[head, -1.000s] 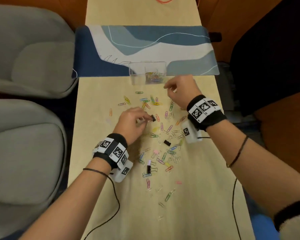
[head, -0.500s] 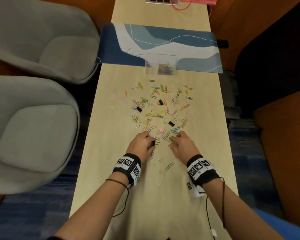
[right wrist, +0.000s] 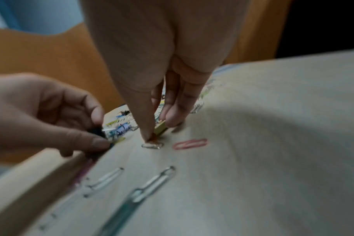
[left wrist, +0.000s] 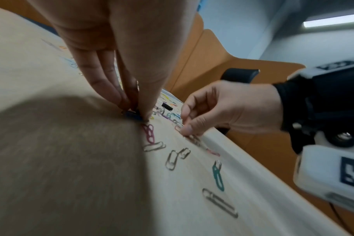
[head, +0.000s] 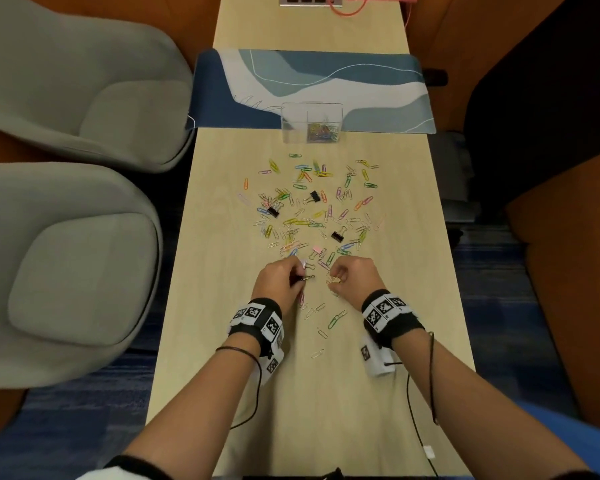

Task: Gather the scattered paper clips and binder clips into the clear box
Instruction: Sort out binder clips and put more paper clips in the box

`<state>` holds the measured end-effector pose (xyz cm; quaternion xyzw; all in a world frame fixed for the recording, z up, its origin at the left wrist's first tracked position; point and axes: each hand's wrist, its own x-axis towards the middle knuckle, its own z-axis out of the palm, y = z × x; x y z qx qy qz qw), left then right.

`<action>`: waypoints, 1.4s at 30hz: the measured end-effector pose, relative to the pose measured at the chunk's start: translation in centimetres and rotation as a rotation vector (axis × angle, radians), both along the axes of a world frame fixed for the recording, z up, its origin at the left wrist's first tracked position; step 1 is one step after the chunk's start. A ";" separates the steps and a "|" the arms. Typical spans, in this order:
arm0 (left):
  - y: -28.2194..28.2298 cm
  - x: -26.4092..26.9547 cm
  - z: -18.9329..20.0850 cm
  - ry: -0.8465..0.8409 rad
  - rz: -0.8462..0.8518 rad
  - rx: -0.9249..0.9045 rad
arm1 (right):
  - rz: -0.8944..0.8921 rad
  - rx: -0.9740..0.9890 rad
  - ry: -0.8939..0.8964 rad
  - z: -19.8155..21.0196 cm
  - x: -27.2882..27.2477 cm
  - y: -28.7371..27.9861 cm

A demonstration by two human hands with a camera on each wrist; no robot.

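both hands have come back from the clear box to the near clips: left hand pinches a binder clip, right hand pinches paper clips.

A long pale wooden table carries scattered paper clips, black binder clips, a clear box and a blue desk mat.

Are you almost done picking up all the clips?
Not yet. The clear box has a small pile of colored paper clips in its right compartment. The left hand pinches a dark binder clip, and the right hand pinches clips off the table. Most scattered clips, including three black binder clips, still lie loose.
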<state>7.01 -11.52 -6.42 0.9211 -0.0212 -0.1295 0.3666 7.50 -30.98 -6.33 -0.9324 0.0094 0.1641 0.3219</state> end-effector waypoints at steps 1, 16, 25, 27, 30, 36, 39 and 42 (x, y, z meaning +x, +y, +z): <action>0.0 0.0 -0.1 0.002 0.029 -0.013 | -0.057 0.057 0.027 -0.1 -0.2 -0.1; -7.3 2.6 1.3 0.017 -0.011 -0.302 | -0.439 0.042 0.036 2.2 -1.0 -9.9; -13.7 4.3 0.2 0.083 -0.114 -0.281 | -0.334 -0.041 0.153 0.5 -2.5 -12.5; -14.2 4.6 -0.2 0.091 -0.122 -0.240 | -0.331 -0.044 0.150 0.5 -2.7 -12.3; -14.2 4.6 -0.5 0.064 -0.142 -0.157 | -0.295 -0.081 0.162 1.3 -2.2 -12.4; -10.4 4.4 -0.2 -0.098 -0.071 -0.118 | -0.178 -0.197 0.002 3.3 2.0 -10.2; -6.2 4.2 -0.2 -0.129 0.103 -0.024 | -0.068 -0.133 -0.128 2.4 4.7 -7.2; -2.9 3.5 -0.3 -0.118 0.219 0.023 | 0.045 -0.125 -0.163 1.1 6.5 -3.6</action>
